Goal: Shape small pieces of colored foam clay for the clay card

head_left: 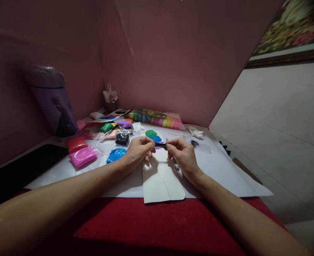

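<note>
Between both hands, just above a white card, a short strip of black modelling clay (160,145) is stretched sideways. My left hand (139,149) pinches its left end, and my right hand (182,154) pinches the other end. Below lies the white card (163,183) with a thin drawn line. Green clay (151,133) and blue clay (155,139) are pressed in textured patches on its upper part; a bit of purple shows behind the strip. A small silvery object (176,165) sits beneath my right hand, partly hidden.
Left of the card lie bags of blue (116,155), black (122,139), pink (83,157) and red clay (77,144). A long pack of coloured clay (155,119) rests by the wall. A crumpled tissue (196,132) and black scraps (194,143) are at right. A purple bin (54,103) stands left.
</note>
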Demonstrator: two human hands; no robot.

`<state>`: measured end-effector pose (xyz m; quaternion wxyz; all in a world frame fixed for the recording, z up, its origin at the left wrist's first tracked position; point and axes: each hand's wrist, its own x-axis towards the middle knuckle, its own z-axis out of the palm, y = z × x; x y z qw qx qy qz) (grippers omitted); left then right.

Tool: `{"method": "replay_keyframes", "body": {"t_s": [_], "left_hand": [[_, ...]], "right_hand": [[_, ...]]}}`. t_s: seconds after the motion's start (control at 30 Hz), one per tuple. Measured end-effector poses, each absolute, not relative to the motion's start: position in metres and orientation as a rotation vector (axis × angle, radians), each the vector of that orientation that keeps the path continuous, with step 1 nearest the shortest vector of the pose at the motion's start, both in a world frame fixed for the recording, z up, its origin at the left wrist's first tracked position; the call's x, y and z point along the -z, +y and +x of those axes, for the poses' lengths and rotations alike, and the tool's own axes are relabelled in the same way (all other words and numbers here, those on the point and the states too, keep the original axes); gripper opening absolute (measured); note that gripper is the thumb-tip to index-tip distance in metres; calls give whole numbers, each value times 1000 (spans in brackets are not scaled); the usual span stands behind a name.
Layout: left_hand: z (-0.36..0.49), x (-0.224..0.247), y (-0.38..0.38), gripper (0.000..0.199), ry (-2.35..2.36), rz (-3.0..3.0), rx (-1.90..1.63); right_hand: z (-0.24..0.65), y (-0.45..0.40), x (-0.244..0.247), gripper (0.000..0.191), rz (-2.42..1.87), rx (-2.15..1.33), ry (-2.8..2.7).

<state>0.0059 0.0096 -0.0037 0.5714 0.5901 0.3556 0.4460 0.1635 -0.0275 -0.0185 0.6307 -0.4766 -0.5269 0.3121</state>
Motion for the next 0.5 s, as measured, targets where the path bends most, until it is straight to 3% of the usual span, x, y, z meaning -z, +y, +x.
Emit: {"method": "replay_keyframes", "body": {"t_s": [0.5], "left_hand": [[4,7,10,22,716,1423,-932]], "right_hand": [[165,-29,20,27,-1014,-800,-1368]]}}
